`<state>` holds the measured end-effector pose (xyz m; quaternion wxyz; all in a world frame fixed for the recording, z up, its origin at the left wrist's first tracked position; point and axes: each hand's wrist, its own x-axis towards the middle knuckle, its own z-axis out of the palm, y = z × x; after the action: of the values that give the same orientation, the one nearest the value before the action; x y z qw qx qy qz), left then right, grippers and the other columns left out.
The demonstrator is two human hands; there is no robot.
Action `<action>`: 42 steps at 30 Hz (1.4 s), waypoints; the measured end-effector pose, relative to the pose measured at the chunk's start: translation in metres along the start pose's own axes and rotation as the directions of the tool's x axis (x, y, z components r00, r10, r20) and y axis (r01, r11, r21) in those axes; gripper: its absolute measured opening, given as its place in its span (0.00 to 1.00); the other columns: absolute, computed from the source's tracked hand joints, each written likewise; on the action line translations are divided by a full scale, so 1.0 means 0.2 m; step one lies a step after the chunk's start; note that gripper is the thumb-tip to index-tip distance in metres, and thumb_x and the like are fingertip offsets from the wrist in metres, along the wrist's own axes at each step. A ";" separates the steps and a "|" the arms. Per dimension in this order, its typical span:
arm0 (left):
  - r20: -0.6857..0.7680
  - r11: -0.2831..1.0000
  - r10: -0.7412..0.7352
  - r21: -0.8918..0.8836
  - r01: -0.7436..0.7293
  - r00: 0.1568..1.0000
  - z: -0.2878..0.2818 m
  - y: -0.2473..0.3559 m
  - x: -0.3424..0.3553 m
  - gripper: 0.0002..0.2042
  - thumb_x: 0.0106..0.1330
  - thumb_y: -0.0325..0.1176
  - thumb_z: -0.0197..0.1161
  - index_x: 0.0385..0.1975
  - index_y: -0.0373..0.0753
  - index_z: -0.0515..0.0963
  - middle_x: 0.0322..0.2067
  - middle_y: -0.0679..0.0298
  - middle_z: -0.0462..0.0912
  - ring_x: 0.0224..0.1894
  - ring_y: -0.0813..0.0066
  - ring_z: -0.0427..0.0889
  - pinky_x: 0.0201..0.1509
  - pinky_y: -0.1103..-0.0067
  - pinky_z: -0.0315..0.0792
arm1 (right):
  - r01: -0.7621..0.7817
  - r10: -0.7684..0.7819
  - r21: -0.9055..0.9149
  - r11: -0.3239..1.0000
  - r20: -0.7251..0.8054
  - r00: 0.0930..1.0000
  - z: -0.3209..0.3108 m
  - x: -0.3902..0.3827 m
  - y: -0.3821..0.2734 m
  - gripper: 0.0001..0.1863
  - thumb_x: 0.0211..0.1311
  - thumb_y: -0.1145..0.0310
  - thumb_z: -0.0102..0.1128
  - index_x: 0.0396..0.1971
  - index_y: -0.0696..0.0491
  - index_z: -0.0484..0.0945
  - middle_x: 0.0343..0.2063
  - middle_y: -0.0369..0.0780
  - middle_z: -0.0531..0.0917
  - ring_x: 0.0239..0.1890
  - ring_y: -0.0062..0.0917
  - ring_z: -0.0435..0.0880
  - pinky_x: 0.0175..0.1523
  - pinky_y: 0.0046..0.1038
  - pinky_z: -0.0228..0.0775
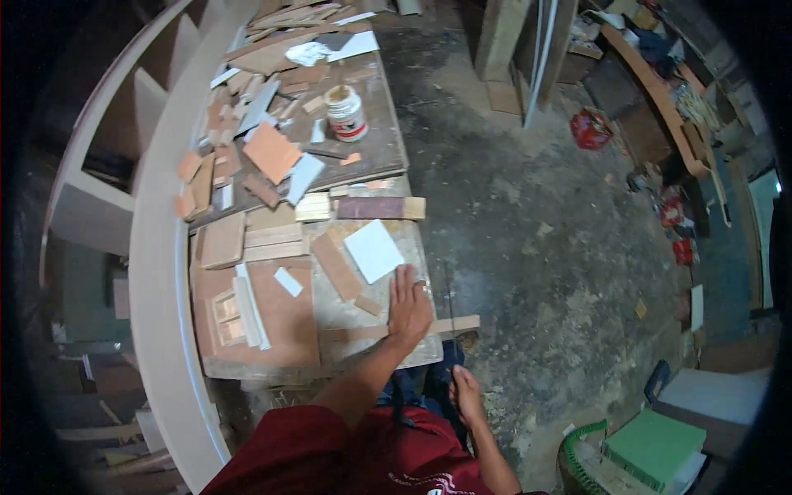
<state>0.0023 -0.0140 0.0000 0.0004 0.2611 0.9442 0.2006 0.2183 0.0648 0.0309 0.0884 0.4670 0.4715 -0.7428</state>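
Observation:
My left hand (408,309) lies flat, fingers spread, on a narrow wooden strip (464,324) that sticks out past the right edge of the workbench (272,363). Below the bench edge, my right hand (466,398) is closed on the dark handle of a hand saw (451,318). Its thin blade runs up and crosses the strip just right of my left hand. A white square panel (373,250) lies on the bench just beyond my left fingers.
Several wood offcuts and laminate pieces cover the bench, with a white jar (346,113) farther back. A curved white shelf unit (157,247) stands along the left. On the dusty floor at right are a red bag (590,130) and a green box (653,445).

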 end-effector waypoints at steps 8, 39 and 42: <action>-0.001 0.959 0.236 0.164 -0.233 0.972 -0.07 0.02 0.02 0.16 0.66 0.33 0.54 0.52 0.33 0.73 0.69 0.43 0.57 0.74 0.46 0.51 0.73 0.50 0.45 | -0.004 -0.002 0.075 0.997 0.079 0.997 0.02 -0.03 -0.01 0.12 0.73 0.53 0.52 0.38 0.47 0.75 0.15 0.28 0.68 0.14 0.12 0.63 0.18 0.18 0.53; -0.062 0.969 0.217 0.133 -0.207 0.974 -0.03 -0.02 -0.01 0.11 0.54 0.29 0.60 0.38 0.41 0.76 0.39 0.60 0.73 0.44 0.60 0.71 0.49 0.65 0.60 | 0.067 -0.067 -0.009 0.998 -0.045 0.997 0.00 -0.01 0.12 0.15 0.73 0.56 0.54 0.38 0.52 0.82 0.16 0.27 0.69 0.17 0.12 0.64 0.22 0.19 0.55; 0.033 0.966 0.248 0.073 -0.249 0.968 -0.04 0.00 0.00 0.08 0.51 0.29 0.60 0.32 0.42 0.74 0.36 0.60 0.70 0.44 0.60 0.70 0.48 0.65 0.60 | 0.137 -0.144 -0.133 0.982 -0.041 0.989 -0.03 0.04 0.14 0.16 0.73 0.55 0.54 0.38 0.53 0.81 0.17 0.26 0.69 0.18 0.11 0.65 0.24 0.19 0.56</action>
<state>0.0008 -0.0166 0.0068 -0.0236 0.3795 0.9110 0.1595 0.2340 0.0553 0.0069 0.0540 0.4444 0.5528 -0.7029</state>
